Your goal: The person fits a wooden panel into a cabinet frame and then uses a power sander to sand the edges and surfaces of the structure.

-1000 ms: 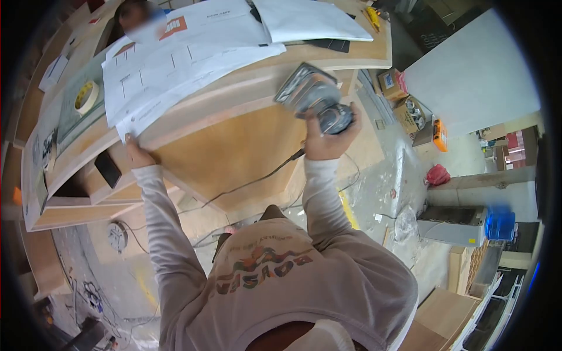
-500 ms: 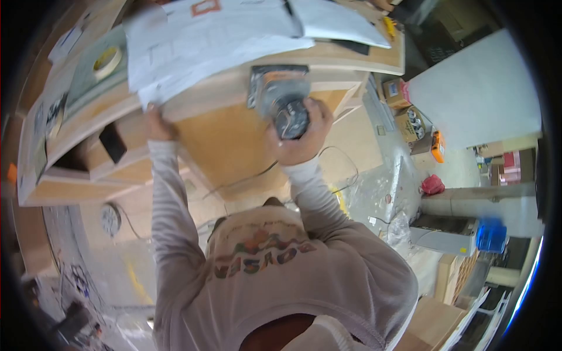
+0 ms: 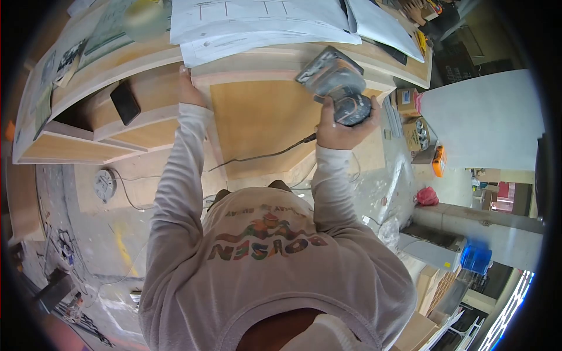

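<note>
My right hand (image 3: 345,136) is wrapped round the rear body of a dusty grey-and-orange electric sander (image 3: 339,82). The sander's square pad overlaps the upper front rail of a wooden cabinet (image 3: 263,126), turned at an angle to that rail. From its rear end a black power cord (image 3: 257,157) runs down and left across the front panel. My left hand (image 3: 191,92) grips the cabinet's edge, just below the printed drawing sheets (image 3: 263,26); most of its fingers are hidden.
A black phone (image 3: 125,103) lies in the open cabinet bay at left. On the floor stands a round white cord-fed item (image 3: 105,185). Cardboard boxes (image 3: 417,133), an orange case (image 3: 439,161) and a blue container (image 3: 476,256) stand at right. Another person's hand (image 3: 414,10) shows at top right.
My right hand has carried the sander rightward along the rail, and the pad has turned. My left hand keeps its place on the cabinet's edge. The head view has shifted.
</note>
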The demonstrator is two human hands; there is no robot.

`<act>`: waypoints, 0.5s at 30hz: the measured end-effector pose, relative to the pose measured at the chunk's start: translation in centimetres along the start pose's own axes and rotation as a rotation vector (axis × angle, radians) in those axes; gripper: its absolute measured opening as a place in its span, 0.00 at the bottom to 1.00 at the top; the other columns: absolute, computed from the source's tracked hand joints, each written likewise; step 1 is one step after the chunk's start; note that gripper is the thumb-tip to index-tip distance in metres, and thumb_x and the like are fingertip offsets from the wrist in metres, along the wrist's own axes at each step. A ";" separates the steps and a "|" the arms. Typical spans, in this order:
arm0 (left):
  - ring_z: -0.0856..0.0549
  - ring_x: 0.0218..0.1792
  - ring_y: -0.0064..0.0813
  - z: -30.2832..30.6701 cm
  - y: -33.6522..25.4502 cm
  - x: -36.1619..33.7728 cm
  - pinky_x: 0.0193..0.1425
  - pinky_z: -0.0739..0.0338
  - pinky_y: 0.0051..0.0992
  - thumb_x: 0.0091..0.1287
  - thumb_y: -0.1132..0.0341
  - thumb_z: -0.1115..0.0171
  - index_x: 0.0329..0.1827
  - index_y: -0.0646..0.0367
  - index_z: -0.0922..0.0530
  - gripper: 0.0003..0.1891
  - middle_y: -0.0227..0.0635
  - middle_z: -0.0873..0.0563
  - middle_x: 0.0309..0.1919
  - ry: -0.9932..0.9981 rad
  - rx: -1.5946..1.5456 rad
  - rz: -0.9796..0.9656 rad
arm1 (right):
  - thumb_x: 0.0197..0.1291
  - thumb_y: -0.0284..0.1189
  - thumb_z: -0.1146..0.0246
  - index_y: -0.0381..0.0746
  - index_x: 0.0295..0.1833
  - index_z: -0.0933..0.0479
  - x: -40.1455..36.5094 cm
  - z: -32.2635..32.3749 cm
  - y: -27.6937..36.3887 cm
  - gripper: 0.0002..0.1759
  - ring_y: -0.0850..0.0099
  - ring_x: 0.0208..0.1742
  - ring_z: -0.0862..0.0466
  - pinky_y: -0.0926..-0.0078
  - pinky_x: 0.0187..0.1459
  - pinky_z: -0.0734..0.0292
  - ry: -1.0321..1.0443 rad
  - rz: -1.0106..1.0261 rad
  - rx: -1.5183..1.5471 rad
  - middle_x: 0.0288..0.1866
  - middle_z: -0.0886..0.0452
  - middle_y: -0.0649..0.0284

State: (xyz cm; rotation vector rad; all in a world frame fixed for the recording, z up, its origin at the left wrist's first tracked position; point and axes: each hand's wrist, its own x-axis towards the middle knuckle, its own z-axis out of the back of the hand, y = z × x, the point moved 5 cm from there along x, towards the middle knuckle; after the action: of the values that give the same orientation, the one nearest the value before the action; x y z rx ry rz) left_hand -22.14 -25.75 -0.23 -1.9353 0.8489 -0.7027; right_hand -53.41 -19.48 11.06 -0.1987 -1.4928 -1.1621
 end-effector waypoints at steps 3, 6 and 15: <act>0.25 0.54 0.32 -0.4 -0.2 -0.2 0.62 0.33 0.27 0.75 0.56 0.66 0.56 0.67 0.29 0.24 0.42 0.23 0.53 0.026 -0.107 0.059 | 0.37 0.25 0.29 0.35 0.60 0.38 -0.3 -1.6 3.5 0.41 0.55 0.53 0.30 0.63 0.53 0.32 0.105 0.109 0.027 0.52 0.35 0.49; 0.26 0.54 0.31 -0.5 0.2 -0.8 0.62 0.34 0.26 0.75 0.56 0.65 0.55 0.68 0.28 0.24 0.43 0.23 0.54 0.075 -0.218 0.126 | 0.36 0.26 0.30 0.38 0.59 0.35 -1.1 -3.0 6.4 0.39 0.52 0.51 0.29 0.61 0.50 0.30 0.176 0.177 0.031 0.52 0.34 0.47; 0.25 0.46 0.47 -3.2 -3.7 -17.3 0.48 0.29 0.38 0.49 0.66 0.34 0.47 0.65 0.29 0.23 0.49 0.26 0.43 0.548 0.540 -0.543 | 0.35 0.27 0.32 0.43 0.57 0.31 -3.2 -4.0 8.2 0.36 0.47 0.51 0.29 0.56 0.49 0.29 0.290 0.224 0.082 0.53 0.35 0.42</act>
State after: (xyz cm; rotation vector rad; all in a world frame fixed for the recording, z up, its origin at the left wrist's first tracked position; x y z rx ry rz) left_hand -33.93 -12.38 2.03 -1.4830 0.3580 -1.6520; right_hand -44.17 -16.92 12.15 -0.1308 -1.2259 -0.9063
